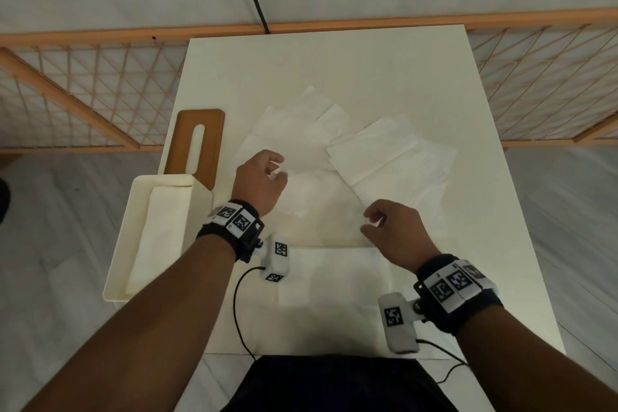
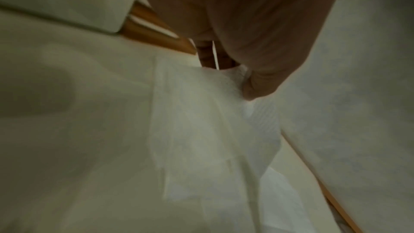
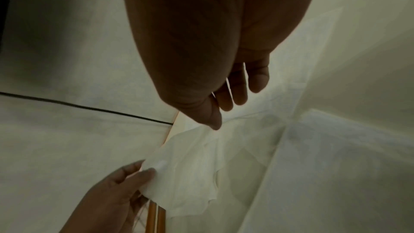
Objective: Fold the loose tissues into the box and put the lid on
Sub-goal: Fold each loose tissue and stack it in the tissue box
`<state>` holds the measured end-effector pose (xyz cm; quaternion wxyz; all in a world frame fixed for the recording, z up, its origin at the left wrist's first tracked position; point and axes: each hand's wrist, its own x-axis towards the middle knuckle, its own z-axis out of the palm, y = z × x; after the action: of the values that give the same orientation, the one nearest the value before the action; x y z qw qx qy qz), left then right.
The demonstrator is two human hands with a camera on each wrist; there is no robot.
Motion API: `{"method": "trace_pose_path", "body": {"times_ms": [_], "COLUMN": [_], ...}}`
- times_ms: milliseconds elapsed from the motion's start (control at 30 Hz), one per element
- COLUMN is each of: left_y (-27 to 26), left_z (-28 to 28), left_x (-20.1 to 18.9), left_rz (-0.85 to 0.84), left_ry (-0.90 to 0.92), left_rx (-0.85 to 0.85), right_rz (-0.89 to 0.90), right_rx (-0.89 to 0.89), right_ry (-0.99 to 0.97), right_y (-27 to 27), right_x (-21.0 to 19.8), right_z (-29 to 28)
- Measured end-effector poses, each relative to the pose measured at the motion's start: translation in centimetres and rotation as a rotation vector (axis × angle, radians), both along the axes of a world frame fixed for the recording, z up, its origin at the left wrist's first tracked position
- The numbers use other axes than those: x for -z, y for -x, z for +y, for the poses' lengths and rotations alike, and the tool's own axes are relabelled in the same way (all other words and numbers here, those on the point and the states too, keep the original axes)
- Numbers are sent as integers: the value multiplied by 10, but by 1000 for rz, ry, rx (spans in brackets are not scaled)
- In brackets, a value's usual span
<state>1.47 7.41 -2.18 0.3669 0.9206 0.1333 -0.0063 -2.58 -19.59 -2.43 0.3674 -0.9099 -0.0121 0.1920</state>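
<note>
A smooth white rectangular table bears one cream, rounded-corner box at its left edge, one tan slotted lid just beyond it, and several thin, soft overlapping tissues mid-table. Left hand and right hand each pinch one translucent tissue between them.

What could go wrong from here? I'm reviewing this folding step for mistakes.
The tissue is thin, and both the left hand and the right hand pinch its corners; pulling them apart might tear it. Other loose tissues overlap it, so lifting may drag them. The box overhangs the table edge; a nudge could tip it off.
</note>
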Motion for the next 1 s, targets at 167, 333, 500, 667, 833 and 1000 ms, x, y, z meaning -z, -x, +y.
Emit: {"method": "trace_pose_path", "body": {"times_ms": [167, 333, 500, 667, 833, 1000], "left_y": [1, 11, 5, 50, 78, 78], "left_z": [0, -3, 51, 74, 28, 25], "left_x": [-63, -138, -150, -89, -68, -77], "left_rz": [-47, -34, -175, 227, 261, 130], "left_ry": [-18, 23, 112, 676, 1050, 935], "left_rx": [247, 494, 95, -128, -177, -146], "right_rz": [-345, -386, -60, 317, 391, 302], "right_rx": [-141, -370, -217, 40, 108, 119], "right_ry": [-52, -9, -221, -734, -835, -795], "right_y": [-19, -39, -50, -47, -37, -27], "right_x": [-30, -75, -109, -115, -105, -96], "right_z": [35, 81, 78, 57, 48, 31]}}
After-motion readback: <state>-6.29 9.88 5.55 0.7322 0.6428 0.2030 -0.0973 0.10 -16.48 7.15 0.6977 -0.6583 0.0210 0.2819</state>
